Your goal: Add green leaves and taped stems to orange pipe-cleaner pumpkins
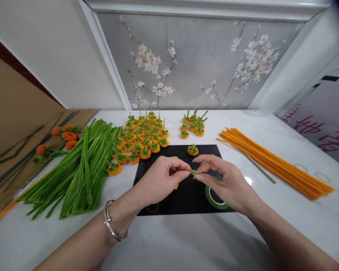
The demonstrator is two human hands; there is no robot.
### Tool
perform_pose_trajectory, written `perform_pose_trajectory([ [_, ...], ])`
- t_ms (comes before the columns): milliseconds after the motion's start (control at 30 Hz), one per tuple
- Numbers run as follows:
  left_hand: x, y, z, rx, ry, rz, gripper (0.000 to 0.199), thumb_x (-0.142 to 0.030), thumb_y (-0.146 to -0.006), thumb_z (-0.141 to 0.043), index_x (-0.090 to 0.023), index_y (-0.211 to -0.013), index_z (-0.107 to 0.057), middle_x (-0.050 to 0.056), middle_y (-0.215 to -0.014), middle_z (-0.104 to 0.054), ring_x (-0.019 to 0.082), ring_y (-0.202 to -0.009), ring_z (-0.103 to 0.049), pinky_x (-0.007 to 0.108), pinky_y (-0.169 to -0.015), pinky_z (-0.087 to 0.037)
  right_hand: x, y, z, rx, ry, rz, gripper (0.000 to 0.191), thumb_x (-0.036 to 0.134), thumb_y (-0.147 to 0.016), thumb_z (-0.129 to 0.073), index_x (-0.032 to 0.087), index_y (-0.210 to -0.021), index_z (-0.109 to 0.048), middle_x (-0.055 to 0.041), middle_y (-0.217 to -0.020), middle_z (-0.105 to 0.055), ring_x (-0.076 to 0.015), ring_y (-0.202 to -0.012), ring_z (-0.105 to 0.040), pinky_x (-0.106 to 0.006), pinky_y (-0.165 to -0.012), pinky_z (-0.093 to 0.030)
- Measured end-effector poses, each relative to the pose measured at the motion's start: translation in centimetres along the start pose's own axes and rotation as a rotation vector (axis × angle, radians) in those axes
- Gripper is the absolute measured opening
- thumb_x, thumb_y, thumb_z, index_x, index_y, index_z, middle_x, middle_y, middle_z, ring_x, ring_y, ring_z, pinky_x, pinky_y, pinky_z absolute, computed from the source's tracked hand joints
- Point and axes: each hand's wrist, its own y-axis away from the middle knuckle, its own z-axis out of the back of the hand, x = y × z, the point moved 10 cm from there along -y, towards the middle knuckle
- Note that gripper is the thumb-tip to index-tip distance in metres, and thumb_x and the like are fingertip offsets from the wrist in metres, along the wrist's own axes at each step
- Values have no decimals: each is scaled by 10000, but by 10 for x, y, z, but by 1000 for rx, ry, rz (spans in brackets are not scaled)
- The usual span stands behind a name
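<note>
Over the black mat (pixel 155 205), a short pale green strip of floral tape (pixel 193 172) is stretched between my fingertips. My left hand (pixel 165 177) pinches one end with thumb and forefinger; a silver bangle circles that wrist. The other end is at the thumb and fingertips of my right hand (pixel 222 178), its remaining fingers curled. Partly under my right hand lies a green tape roll (pixel 218 206). Just beyond the hands stands one small pumpkin of orange pipe cleaner with a green top (pixel 193 150). A bit of orange (pixel 176 186) shows beneath my left hand, mostly hidden.
Many similar orange pumpkins (pixel 145 137) cluster behind the mat, with a smaller group (pixel 193 124) to their right. Green pipe cleaners (pixel 81 169) are piled at left, orange ones (pixel 274 160) at right beside a thin stick (pixel 260 167). Orange flowers (pixel 69 136) lie far left.
</note>
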Motion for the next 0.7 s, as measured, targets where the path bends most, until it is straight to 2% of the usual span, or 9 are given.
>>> perform_pose_trajectory([
  [67,2,0,1,-12,19,14,138,-226,-755,-578,-145,-762,-689,-7,-647,-584,81,-530,-467,205,-486,-351,0,-2,6,9,1,21,251,244,-818,-589,235,-1068,-601,-3,-814,-693,-178,-824,-642,-318,-802,-482],
  [133,7,-1,4,-40,75,55,130,-242,-745,-605,-144,-763,-689,-5,-645,-597,87,-553,-492,205,-508,-371,-3,-5,21,-36,72,48,254,261,-841,-558,242,-1091,-595,-1,-821,-700,-178,-817,-647,-315,-788,-482],
  [233,18,-2,9,-98,229,115,146,-269,-715,-668,-147,-788,-699,12,-703,-646,103,-625,-546,216,-574,-422,-17,-8,65,-297,371,42,235,310,-868,-505,225,-1052,-622,-45,-896,-702,-214,-796,-648,-354,-726,-476],
  [267,21,-2,9,-106,284,127,158,-275,-702,-688,-149,-797,-704,17,-722,-658,107,-645,-558,221,-595,-435,-25,-9,71,-312,492,14,223,321,-871,-496,219,-1005,-643,-55,-897,-698,-219,-762,-644,-359,-697,-468],
  [400,35,-4,1,-53,452,204,184,-262,-660,-744,-150,-803,-716,26,-749,-681,111,-686,-587,229,-650,-460,-61,-15,56,-99,796,-90,161,319,-821,-568,212,-893,-664,-58,-819,-685,-216,-698,-626,-306,-583,-407],
  [500,45,-2,-5,-16,516,270,180,-236,-635,-766,-149,-784,-715,27,-743,-693,111,-707,-609,227,-679,-465,-75,-14,45,-31,845,-134,103,239,-784,-600,208,-868,-651,-62,-809,-677,-220,-707,-624,-292,-566,-384],
  [600,50,-1,-8,-6,563,308,197,-236,-620,-780,-149,-780,-707,41,-736,-705,140,-735,-639,250,-683,-478,-72,-15,46,-43,813,-144,74,175,-774,-586,195,-829,-633,-67,-789,-661,-219,-711,-619,-291,-574,-387],
  [667,51,-1,-8,-13,578,322,210,-243,-613,-788,-147,-778,-699,51,-733,-708,156,-730,-649,264,-659,-480,-55,-15,48,-79,761,-113,62,196,-804,-550,196,-766,-599,-61,-759,-635,-207,-691,-605,-292,-579,-397],
  [700,52,-1,-8,-19,581,330,216,-245,-615,-788,-146,-783,-696,55,-734,-709,159,-723,-651,265,-644,-477,-43,-14,49,-114,689,-84,115,230,-833,-519,201,-733,-569,-55,-747,-616,-196,-669,-594,-292,-579,-404],
])
